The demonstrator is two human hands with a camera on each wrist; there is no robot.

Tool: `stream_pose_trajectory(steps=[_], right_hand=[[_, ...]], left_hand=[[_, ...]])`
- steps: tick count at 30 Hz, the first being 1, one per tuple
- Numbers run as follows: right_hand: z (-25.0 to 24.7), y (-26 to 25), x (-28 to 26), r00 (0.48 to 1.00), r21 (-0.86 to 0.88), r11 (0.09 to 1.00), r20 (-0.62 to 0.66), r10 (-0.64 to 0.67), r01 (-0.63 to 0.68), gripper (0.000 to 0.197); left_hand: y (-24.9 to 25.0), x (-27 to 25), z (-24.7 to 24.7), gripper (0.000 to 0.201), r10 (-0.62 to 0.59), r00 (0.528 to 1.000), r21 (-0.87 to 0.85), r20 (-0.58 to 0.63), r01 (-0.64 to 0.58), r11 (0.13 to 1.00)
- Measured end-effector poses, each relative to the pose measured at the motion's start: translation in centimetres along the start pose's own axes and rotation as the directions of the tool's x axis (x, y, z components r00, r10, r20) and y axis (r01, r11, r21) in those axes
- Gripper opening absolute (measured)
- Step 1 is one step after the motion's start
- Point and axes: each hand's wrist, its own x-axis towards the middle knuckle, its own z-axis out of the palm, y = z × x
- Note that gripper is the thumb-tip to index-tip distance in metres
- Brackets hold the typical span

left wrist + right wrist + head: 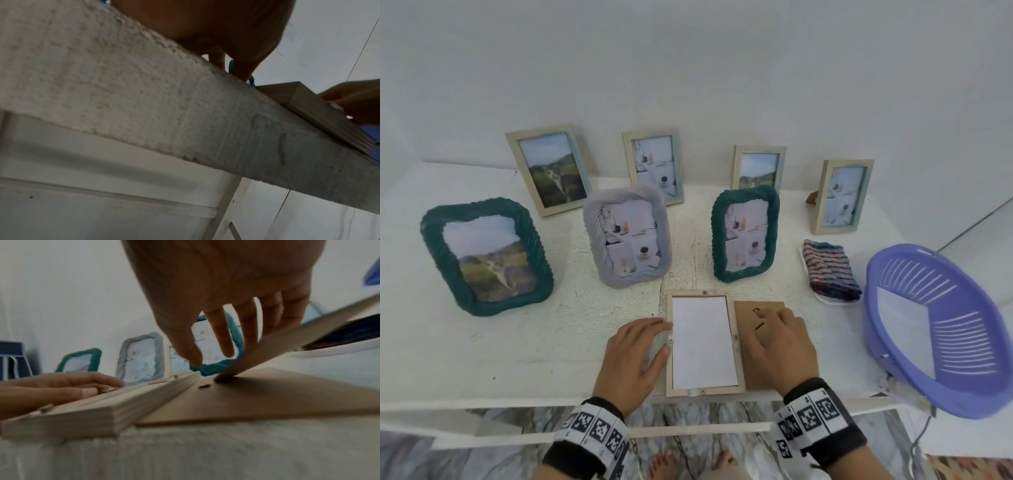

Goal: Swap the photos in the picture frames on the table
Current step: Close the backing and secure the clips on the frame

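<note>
Seven standing picture frames on white counter [482,359]. Eighth, pale wooden frame [703,390], face down near front edge, photo's white back [702,342] exposed for removal. Left hand [635,356], fingers straight, steadying frame edge. Right hand [779,342], fingers relaxed, resting on detached brown backing board [743,315] just beside; nothing gripped.

Three views of my table

My head camera looks down and forward over the whole white table [524,346]; my left wrist camera sits low at its front edge, angled upward along it; my right wrist camera skims close above the top, facing the wall. All three share the face-down wooden frame [703,390] near me.
</note>
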Motion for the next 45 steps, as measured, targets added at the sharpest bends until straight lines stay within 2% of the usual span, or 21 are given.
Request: stream_pose_trajectory(steps=[2,4,9,12,14,16,19,23,31,34,37,39,41,45], right_hand=[[-0.1,1.2,-0.1,1.0,-0.143,0.99,0.023,0.021,-0.017,0.045],[0.1,2.4,-0.6,0.994,-0.194,0.98,0.097,0.051,-0.032,0.05],[0.2,3.8,-0.9,0.988,-0.05,0.994,0.117,0.101,-0.096,0.049],[-0.4,3.3,-0.6,0.986,0.042,0.986,0.046,0.159,-0.161,0.049],[-0.7,2.2,-0.7,0.992,0.071,0.991,-0.043,0.119,-0.116,0.048],[-0.8,0.6,-1.0,0.997,0.069,0.997,-0.068,0.028,-0.023,0.048],[0.1,-2.0,-1.3,0.997,0.029,0.997,0.012,-0.076,0.076,0.051],[1.7,-4.4,-1.3,0.992,0.009,0.995,0.087,-0.096,0.095,0.05],[3.7,-5.2,-1.2,0.984,-0.131,0.976,0.059,-0.167,0.174,0.053],[3.4,-3.6,-0.7,0.963,-0.028,0.969,0.121,-0.239,0.244,0.049],[2.3,-1.4,0.6,0.952,0.163,0.952,0.122,-0.28,0.259,0.033],[1.5,-0.1,1.5,0.934,0.238,0.933,0.169,-0.313,0.27,0.025],[0.9,0.8,2.3,0.899,0.281,0.916,0.25,-0.359,0.288,0.019],[0.1,1.7,3.3,0.837,0.279,0.901,0.353,-0.418,0.333,0.019]], left_hand=[[0.0,0.0,0.0,0.037,0.001,1.0,0.005,0.001,-0.001,1.0],[0.0,-0.1,0.0,0.039,0.002,1.0,0.014,0.004,-0.002,1.0],[0.1,0.0,0.1,0.04,0.002,1.0,0.039,0.01,-0.003,0.999],[0.3,-0.1,0.1,0.043,-0.013,1.0,0.033,0.012,0.012,0.999],[0.3,-0.1,0.0,0.043,-0.022,1.0,0.028,0.012,0.022,0.999],[0.3,-0.1,0.0,0.04,-0.016,1.0,0.035,0.014,0.016,0.999],[0.3,-0.1,0.0,0.039,-0.012,1.0,0.036,0.01,0.011,0.999],[0.4,0.0,-0.2,0.039,-0.003,1.0,0.036,-0.006,0.003,0.999],[0.5,0.1,-0.1,0.039,-0.009,1.0,0.034,-0.019,0.009,0.999],[0.4,0.1,-0.1,0.039,-0.013,1.0,0.031,-0.018,0.014,0.999],[0.4,0.1,0.0,0.04,-0.015,1.0,0.025,-0.015,0.015,1.0],[0.4,0.2,0.0,0.039,-0.017,1.0,0.025,-0.02,0.018,1.0],[0.4,0.3,0.0,0.039,-0.024,0.999,0.021,-0.029,0.024,0.999],[0.4,0.3,0.0,0.039,-0.028,0.999,0.021,-0.032,0.028,0.999]])
